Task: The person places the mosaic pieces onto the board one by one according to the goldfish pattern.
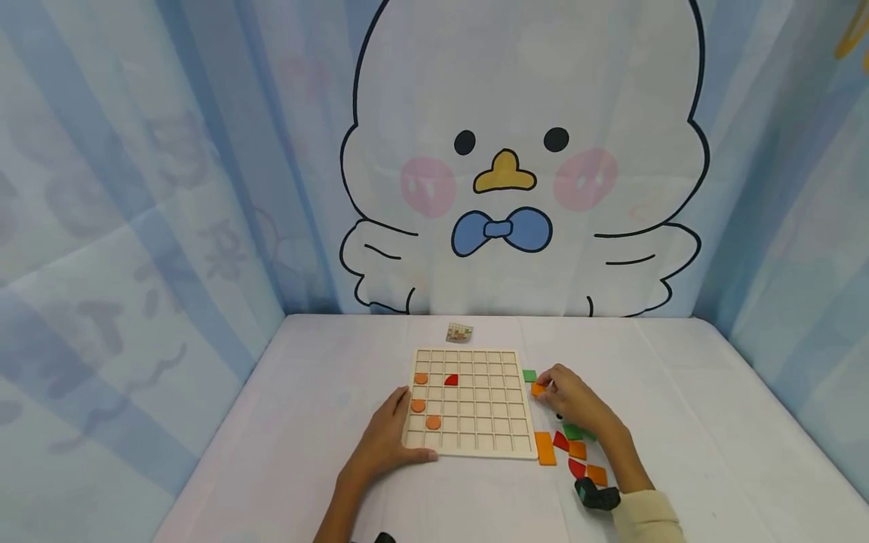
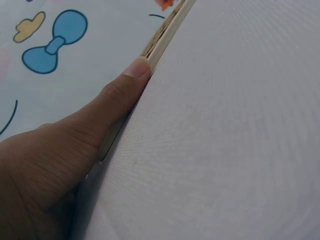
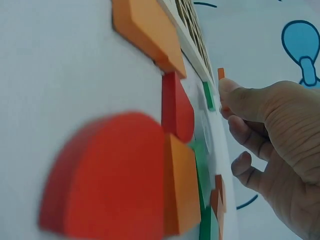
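A pale wooden grid board point(image 1: 482, 415) lies on the table with three orange round pieces point(image 1: 433, 422) and one red quarter-round piece point(image 1: 451, 380) in its cells. My left hand point(image 1: 385, 439) grips the board's near left corner, its thumb point(image 2: 136, 70) along the front edge. Just off the board's right side, my right hand point(image 1: 573, 398) pinches a small orange block point(image 3: 221, 73) between thumb and fingers. A green piece point(image 1: 529, 375) lies beside the board just beyond that block.
Right of the board lie loose pieces: an orange rectangle point(image 1: 546, 449), red quarter-rounds point(image 1: 576, 468), orange squares point(image 1: 597, 475) and green pieces point(image 1: 572, 431). A small patterned card point(image 1: 459, 332) sits behind the board. A printed curtain point(image 1: 502, 271) stands beyond the white table point(image 1: 326, 362).
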`<state>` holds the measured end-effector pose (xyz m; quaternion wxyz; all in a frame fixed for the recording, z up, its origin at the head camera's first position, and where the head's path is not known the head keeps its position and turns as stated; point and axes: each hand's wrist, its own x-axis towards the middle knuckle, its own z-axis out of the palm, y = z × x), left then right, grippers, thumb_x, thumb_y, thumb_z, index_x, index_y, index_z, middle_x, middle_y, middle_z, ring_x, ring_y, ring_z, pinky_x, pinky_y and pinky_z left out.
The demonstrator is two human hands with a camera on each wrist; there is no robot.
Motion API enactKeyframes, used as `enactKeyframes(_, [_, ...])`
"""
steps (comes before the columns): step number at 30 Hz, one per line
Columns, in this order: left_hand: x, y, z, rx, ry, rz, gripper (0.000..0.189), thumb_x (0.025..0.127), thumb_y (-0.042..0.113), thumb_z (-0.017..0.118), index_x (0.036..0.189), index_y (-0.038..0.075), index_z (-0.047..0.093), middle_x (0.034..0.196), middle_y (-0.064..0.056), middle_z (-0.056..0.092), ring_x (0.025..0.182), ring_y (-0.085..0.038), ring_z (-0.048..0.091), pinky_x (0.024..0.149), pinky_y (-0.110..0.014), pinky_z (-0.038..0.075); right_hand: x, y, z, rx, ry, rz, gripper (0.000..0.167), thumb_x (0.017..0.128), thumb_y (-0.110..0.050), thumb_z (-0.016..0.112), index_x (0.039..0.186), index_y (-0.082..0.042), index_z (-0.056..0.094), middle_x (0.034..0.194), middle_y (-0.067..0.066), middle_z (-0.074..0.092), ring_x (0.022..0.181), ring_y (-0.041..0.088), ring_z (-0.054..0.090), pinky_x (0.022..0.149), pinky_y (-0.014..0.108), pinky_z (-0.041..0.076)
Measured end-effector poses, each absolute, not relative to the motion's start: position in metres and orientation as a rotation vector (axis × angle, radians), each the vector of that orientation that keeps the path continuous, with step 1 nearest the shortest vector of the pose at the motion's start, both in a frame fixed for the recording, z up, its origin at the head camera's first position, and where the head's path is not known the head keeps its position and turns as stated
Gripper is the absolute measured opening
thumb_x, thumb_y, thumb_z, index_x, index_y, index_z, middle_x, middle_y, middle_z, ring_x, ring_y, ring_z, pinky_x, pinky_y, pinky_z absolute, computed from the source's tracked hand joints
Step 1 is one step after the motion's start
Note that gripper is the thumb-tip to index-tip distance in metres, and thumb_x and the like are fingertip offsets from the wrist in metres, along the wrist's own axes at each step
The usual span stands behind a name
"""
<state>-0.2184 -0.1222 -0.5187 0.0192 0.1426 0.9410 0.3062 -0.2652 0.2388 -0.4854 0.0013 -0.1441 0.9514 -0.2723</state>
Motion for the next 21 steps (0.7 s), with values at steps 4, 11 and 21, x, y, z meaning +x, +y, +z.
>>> enactKeyframes(4, [-0.219,-0.122,-0.519,0.438,2.914,0.956,0.131,0.060,0.074,0.078,0.155,0.002,0.022,0.160,-0.016,0.023,0.146,-0.034,0.028,0.117,-0.049,0.030,-0.265,0.231,-0.485,-0.536,3.005,-0.853,0.018,0.092,-0.014,0.068,0.107,-0.006,0.062,0.100,0.002,0.056,0.086,0.014,0.048,0.076,0.027,0.050])
enactKeyframes(11, [-0.220,-0.123,-0.519,0.442,2.919,0.977,0.131,0.059,0.075,0.077,0.155,0.004,0.022,0.160,-0.015,0.024,0.146,-0.033,0.028,0.117,-0.049,0.031,-0.266,0.215,-0.480,-0.695,3.007,-0.887,0.020,0.091,-0.013,0.069,0.108,-0.004,0.063,0.102,0.003,0.059,0.086,0.013,0.051,0.079,0.029,0.051])
enactKeyframes(21, [-0.219,-0.122,-0.520,0.444,2.924,0.977,0.132,0.058,0.075,0.077,0.155,0.005,0.022,0.160,-0.014,0.024,0.146,-0.032,0.029,0.117,-0.048,0.031,-0.272,0.180,-0.481,-0.751,2.936,-0.892,0.017,0.091,-0.013,0.069,0.105,-0.005,0.064,0.103,0.003,0.058,0.081,0.011,0.048,0.072,0.025,0.048])
